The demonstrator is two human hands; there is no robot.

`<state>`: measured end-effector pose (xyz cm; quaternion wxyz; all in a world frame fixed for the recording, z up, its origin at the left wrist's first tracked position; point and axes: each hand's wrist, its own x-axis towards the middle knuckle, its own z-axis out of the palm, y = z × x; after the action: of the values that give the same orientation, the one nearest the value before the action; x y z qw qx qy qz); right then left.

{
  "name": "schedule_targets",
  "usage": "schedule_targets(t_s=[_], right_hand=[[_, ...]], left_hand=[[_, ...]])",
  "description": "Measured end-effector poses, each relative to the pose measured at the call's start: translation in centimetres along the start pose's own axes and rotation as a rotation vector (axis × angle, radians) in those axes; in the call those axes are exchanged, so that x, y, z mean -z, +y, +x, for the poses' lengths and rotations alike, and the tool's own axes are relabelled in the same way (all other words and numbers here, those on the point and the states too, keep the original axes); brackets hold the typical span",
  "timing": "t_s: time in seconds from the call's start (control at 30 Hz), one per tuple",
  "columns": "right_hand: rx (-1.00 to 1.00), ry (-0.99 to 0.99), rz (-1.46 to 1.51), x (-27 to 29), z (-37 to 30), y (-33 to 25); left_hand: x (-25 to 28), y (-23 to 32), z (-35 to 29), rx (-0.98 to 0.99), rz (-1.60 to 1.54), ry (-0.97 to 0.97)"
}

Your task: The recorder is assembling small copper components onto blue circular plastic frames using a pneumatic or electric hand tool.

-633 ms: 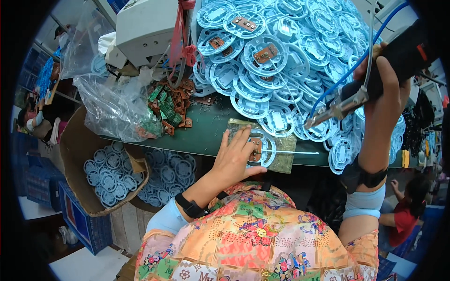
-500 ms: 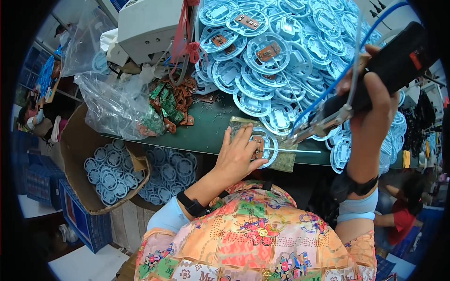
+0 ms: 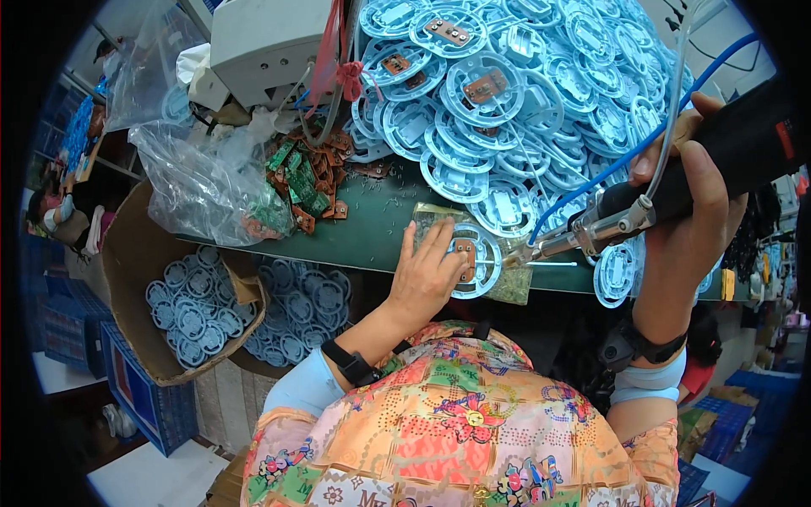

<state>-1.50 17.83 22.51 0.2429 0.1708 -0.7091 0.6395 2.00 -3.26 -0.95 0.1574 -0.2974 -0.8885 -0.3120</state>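
Observation:
My left hand lies palm down with fingers spread, pressing on the left side of a light blue plastic ring. Set in that ring is a small brown circuit board, partly under my fingertips. Both rest on a yellowish flat block at the bench's front edge, and a thin pale rod points right from the ring. Wrapped around a black power screwdriver is my right hand. Its metal nose slants down leftward, the tip close to the ring's right edge; contact cannot be made out.
A big heap of similar blue rings covers the bench's back right. Loose brown and green boards lie beside a clear plastic bag. Below left, a cardboard box holds more rings. A blue hose runs to the screwdriver.
My right hand and the screwdriver's body have moved right and slightly down, while its tip shifted a little left toward the ring. My left hand stays nearly in place.

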Motion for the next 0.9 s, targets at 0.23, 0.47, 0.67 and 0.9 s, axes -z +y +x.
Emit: schedule_targets(t_s=[0.23,0.47,0.67,0.9], right_hand=[[-0.083,0.055,0.088,-2.9,-2.0,2.1],[-0.031,0.020,0.134,-3.6,-1.6,3.3],[-0.039,0.030,0.153,-4.2,-1.7,3.5],[-0.008,0.009,0.246,-3.9,-1.3,4.4]], left_hand=[[-0.2,-0.3,-0.2,0.000,-0.013,0.013],[-0.2,-0.2,-0.1,0.000,-0.021,0.039],[-0.2,-0.2,-0.3,0.005,-0.019,0.040],[-0.4,-0.2,-0.3,0.011,-0.017,0.043]])
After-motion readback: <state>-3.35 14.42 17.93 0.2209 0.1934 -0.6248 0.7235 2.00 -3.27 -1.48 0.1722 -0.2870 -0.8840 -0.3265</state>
